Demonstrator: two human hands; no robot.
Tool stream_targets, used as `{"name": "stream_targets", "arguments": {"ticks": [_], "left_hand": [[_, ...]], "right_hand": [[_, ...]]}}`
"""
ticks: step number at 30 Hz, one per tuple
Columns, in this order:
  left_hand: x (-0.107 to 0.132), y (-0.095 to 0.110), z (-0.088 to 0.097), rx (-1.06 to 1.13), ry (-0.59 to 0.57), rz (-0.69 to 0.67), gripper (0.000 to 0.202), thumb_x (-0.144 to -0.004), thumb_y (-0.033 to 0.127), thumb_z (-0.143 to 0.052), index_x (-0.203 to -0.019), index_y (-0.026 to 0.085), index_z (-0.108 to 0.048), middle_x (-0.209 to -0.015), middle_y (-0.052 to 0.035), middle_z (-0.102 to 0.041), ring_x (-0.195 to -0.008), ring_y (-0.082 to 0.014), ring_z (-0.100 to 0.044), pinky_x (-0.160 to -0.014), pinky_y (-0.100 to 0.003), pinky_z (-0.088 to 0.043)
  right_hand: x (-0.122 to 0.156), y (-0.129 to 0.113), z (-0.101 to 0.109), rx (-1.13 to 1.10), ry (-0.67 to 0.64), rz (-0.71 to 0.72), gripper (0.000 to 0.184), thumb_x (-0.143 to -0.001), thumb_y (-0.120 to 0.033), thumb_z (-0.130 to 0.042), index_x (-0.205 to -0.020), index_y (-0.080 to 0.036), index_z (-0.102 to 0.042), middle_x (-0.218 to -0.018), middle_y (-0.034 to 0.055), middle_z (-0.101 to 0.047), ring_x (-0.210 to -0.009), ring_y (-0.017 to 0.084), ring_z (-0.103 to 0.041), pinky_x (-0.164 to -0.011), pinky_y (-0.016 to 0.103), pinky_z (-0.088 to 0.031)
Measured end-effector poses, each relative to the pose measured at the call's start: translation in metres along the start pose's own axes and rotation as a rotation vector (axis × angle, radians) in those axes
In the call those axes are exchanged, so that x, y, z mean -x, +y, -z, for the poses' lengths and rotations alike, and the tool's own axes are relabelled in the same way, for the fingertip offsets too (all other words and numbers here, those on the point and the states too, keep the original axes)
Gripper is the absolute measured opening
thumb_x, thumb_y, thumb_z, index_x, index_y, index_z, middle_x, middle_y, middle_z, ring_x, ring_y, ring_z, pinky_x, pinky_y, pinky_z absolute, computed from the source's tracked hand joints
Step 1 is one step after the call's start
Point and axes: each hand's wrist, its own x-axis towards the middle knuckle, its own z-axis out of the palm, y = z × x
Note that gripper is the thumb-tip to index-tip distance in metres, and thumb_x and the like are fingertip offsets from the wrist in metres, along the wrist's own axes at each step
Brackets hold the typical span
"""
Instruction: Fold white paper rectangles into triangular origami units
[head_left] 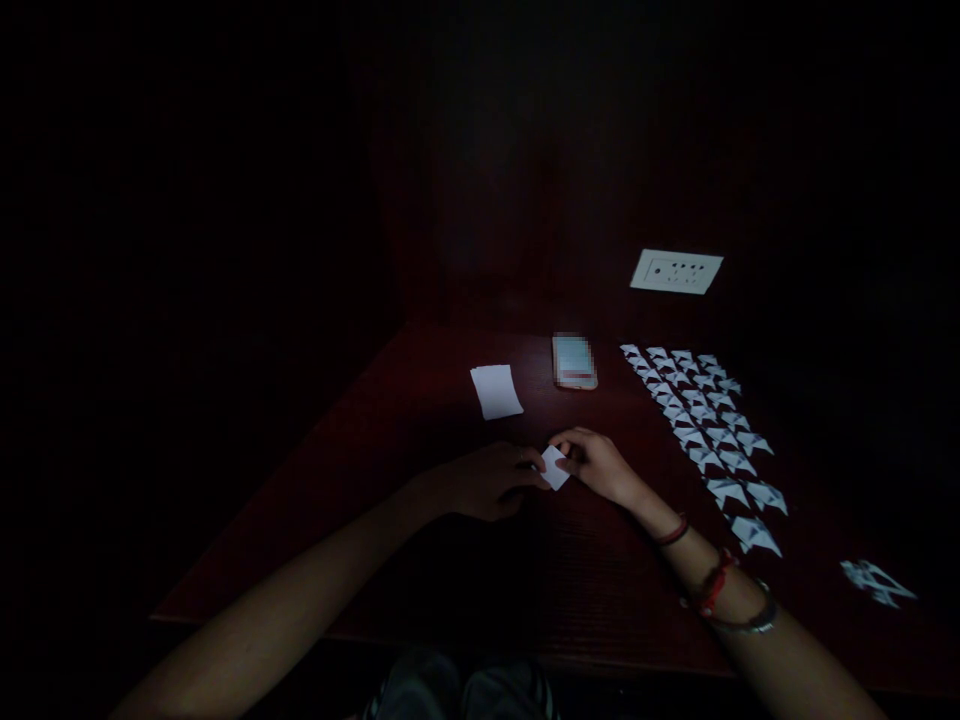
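Between my two hands is a small folded square of white paper (555, 468), just above or on the dark red table. My left hand (491, 480) has its fingertips closed on the paper's left edge. My right hand (596, 465) pinches the same paper at its right edge between thumb and fingers. Beyond my left hand lies a stack of white paper squares (496, 392), its edges slightly uneven. Shadow darkens much of my left hand, and the paper's finer folds are too small to make out.
Rows of folded white paper figures (697, 410) cover the table's right side. Several more loose folded pieces (877, 582) lie near the right front. A phone (574, 361) rests at the back, below a wall socket (677, 272). The dark red table (315, 500) ends in front of my lap.
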Motion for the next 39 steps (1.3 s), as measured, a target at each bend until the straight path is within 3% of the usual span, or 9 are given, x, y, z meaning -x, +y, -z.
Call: {"name": "stream_targets", "arguments": {"ticks": [12,20,27,39], "left_hand": [[-0.001,0.002,0.002,-0.022,-0.026,0.002,0.042,-0.071,0.013,-0.05,-0.111,0.026,-0.046,-0.115,-0.0028,-0.042,-0.098,-0.0185,-0.044,-0.087,-0.032,-0.032],[0.0,0.001,0.004,-0.039,-0.017,-0.007,0.038,-0.073,0.014,-0.05,-0.109,0.024,-0.047,-0.117,-0.003,-0.042,-0.097,-0.0172,-0.045,-0.087,-0.03,-0.032],[0.0,-0.008,0.001,-0.116,0.044,-0.009,0.028,-0.081,0.023,-0.047,-0.108,0.021,-0.049,-0.109,-0.0057,-0.048,-0.098,-0.0186,-0.046,-0.086,-0.032,-0.034],[-0.002,-0.012,-0.006,-0.134,0.046,-0.039,0.027,-0.081,0.02,-0.046,-0.107,0.02,-0.05,-0.109,-0.0059,-0.049,-0.101,-0.0187,-0.045,-0.086,-0.032,-0.035]], "right_hand": [[0.002,-0.001,0.002,0.036,0.003,0.08,0.018,-0.069,-0.012,-0.052,-0.086,-0.018,-0.056,-0.074,0.0004,-0.054,-0.067,0.011,-0.05,-0.063,0.023,-0.04],[0.001,0.0,0.007,0.084,-0.067,0.148,0.019,-0.071,-0.013,-0.052,-0.088,-0.018,-0.057,-0.075,0.0011,-0.052,-0.069,0.011,-0.049,-0.065,0.022,-0.039],[0.001,0.002,0.006,0.097,-0.098,0.067,0.016,-0.071,-0.016,-0.053,-0.086,-0.015,-0.056,-0.067,-0.0007,-0.053,-0.06,0.009,-0.049,-0.058,0.02,-0.037],[-0.001,0.007,0.009,0.136,-0.156,0.062,0.016,-0.069,-0.022,-0.059,-0.083,-0.016,-0.055,-0.062,-0.0028,-0.05,-0.056,0.008,-0.048,-0.053,0.019,-0.034]]}}
